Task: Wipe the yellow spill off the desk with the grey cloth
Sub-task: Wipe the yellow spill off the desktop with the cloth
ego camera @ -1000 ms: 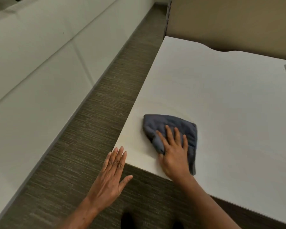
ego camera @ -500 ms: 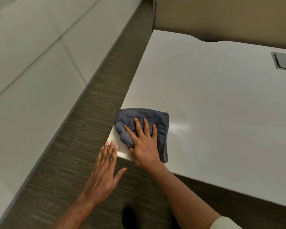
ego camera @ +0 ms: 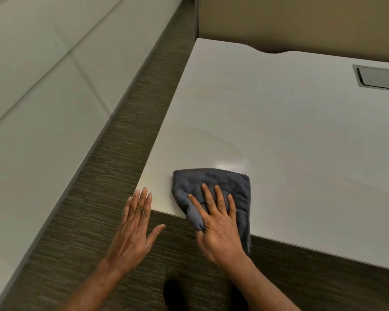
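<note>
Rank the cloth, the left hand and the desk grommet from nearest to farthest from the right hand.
1. Cloth: directly under the right hand, at the desk's near edge.
2. Left hand: beside it, off the desk corner.
3. Grommet: far right, near the back.

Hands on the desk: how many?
1. The right hand presses flat on the grey cloth at the desk's near edge; the left hand is open by the corner.

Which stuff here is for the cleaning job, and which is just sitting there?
For the job:
grey cloth, pressed flat under the right hand
desk, with faint wet smears above the cloth
left hand, open at the desk corner, holding nothing

Just there:
metal cable hatch set in the desk
carpet floor
tan partition
</note>
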